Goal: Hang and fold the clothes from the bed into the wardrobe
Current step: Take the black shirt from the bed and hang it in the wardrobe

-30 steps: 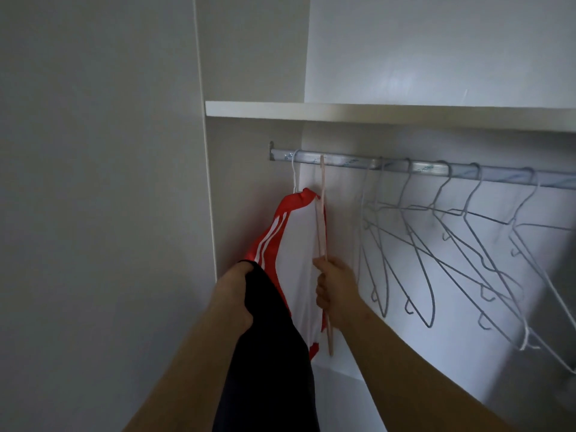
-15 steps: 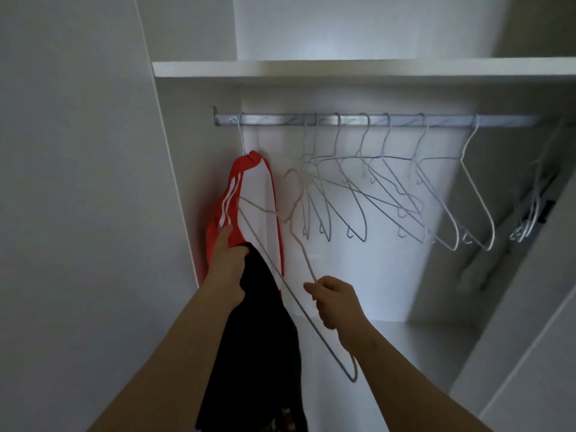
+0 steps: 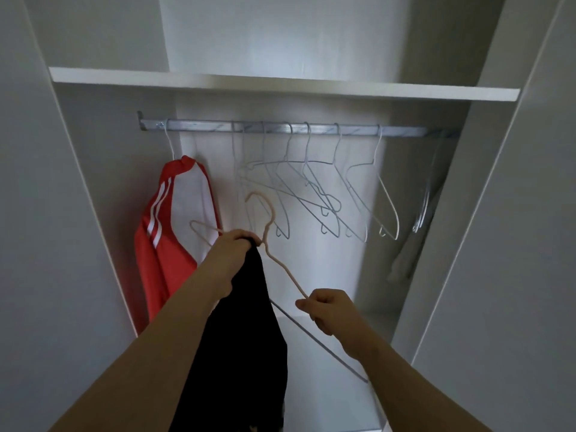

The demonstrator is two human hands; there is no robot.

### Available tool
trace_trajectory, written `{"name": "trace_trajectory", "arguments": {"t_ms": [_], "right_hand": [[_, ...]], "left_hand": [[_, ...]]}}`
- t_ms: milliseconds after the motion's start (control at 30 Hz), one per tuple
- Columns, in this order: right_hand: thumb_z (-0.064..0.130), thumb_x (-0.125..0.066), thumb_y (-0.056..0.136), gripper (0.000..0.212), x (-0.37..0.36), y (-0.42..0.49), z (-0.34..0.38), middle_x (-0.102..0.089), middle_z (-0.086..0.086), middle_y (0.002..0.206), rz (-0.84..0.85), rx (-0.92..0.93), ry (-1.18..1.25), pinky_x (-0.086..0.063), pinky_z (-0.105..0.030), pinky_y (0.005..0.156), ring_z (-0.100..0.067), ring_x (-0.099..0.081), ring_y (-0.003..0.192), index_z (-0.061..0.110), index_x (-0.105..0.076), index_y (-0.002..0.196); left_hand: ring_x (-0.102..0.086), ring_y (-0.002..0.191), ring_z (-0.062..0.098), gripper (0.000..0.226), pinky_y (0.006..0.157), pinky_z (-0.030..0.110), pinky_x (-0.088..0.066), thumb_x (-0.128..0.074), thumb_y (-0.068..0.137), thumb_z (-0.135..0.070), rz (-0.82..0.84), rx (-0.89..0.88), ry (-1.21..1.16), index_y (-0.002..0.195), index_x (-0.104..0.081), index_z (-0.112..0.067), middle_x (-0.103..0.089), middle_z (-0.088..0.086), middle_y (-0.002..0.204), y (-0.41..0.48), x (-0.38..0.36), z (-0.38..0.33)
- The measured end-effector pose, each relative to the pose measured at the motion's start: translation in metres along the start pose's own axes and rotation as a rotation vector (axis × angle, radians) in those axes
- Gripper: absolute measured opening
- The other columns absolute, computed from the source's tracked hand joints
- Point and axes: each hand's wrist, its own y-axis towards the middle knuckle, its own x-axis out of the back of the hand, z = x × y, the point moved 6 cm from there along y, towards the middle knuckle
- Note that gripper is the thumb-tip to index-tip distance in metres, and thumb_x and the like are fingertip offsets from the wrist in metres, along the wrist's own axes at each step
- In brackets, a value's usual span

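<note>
Our left hand (image 3: 232, 260) has its fingers (image 3: 243, 236) curled tight round the top of the black cloth (image 3: 249, 338), which hangs straight down from them. Our right hand (image 3: 330, 310) pinches one arm of the pink hanger (image 3: 282, 265) between thumb and fingers. The hanger's neck sits just beside our left fingers, and its hook pokes up above them. Past our left fingers a red shirt (image 3: 168, 244) hangs on the rail (image 3: 280, 127). Bare hangers (image 3: 299, 162) hang up above our right fingers.

Rail (image 3: 202, 125) bare between red shirt (image 3: 162, 244) and empty hangers (image 3: 311, 188).
</note>
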Motion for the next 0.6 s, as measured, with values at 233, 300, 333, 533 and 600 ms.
{"name": "trace_trajectory", "arguments": {"t_ms": [233, 300, 333, 533, 600], "right_hand": [[0.018, -0.066, 0.082, 0.055, 0.020, -0.005, 0.009, -0.026, 0.012, 0.041, -0.006, 0.081, -0.108, -0.026, -0.016, 0.046, -0.005, -0.024, 0.039, 0.022, -0.032, 0.038], [0.018, -0.066, 0.082, 0.055, 0.026, -0.008, 0.008, -0.026, 0.012, 0.041, -0.022, 0.092, -0.100, -0.027, -0.016, 0.046, -0.006, -0.024, 0.038, 0.022, -0.031, 0.039], [0.017, -0.065, 0.082, 0.055, 0.028, -0.009, 0.007, -0.025, 0.010, 0.042, -0.028, 0.094, -0.082, -0.026, -0.016, 0.046, -0.006, -0.023, 0.039, 0.022, -0.029, 0.041], [0.015, -0.064, 0.084, 0.032, 0.031, -0.010, 0.025, -0.041, 0.008, 0.044, -0.017, 0.138, -0.079, -0.036, -0.014, 0.045, -0.006, -0.038, 0.040, 0.013, -0.044, 0.059], [0.020, -0.063, 0.086, 0.017, 0.026, -0.009, 0.042, -0.052, 0.005, 0.048, -0.009, 0.180, -0.027, -0.039, -0.015, 0.045, -0.003, -0.044, 0.039, 0.012, -0.055, 0.073]], "left_hand": [[-0.045, 0.044, 0.012, 0.028, 0.039, 0.019, -0.038, -0.042, 0.094, -0.006, -0.002, -0.099, 0.082, 0.099, -0.061, -0.027, -0.053, 0.004, 0.063, -0.009, 0.003, -0.017], [-0.051, 0.050, 0.013, 0.023, 0.039, 0.015, -0.042, -0.045, 0.092, -0.004, -0.068, -0.121, 0.116, 0.097, -0.063, -0.018, -0.059, 0.006, 0.073, -0.010, 0.010, -0.023], [-0.051, 0.049, 0.013, 0.021, 0.039, 0.014, -0.041, -0.047, 0.092, -0.003, -0.084, -0.140, 0.133, 0.093, -0.063, -0.017, -0.059, 0.007, 0.073, -0.011, 0.011, -0.027], [-0.054, 0.060, 0.014, 0.029, 0.053, 0.021, -0.043, -0.048, 0.087, 0.001, -0.042, -0.252, 0.219, 0.073, -0.058, -0.022, -0.058, 0.003, 0.073, -0.022, -0.016, -0.045], [-0.053, 0.060, 0.013, 0.028, 0.053, 0.021, -0.040, -0.049, 0.086, 0.000, 0.003, -0.271, 0.278, 0.073, -0.057, -0.024, -0.058, 0.002, 0.074, -0.027, -0.033, -0.042]]}}
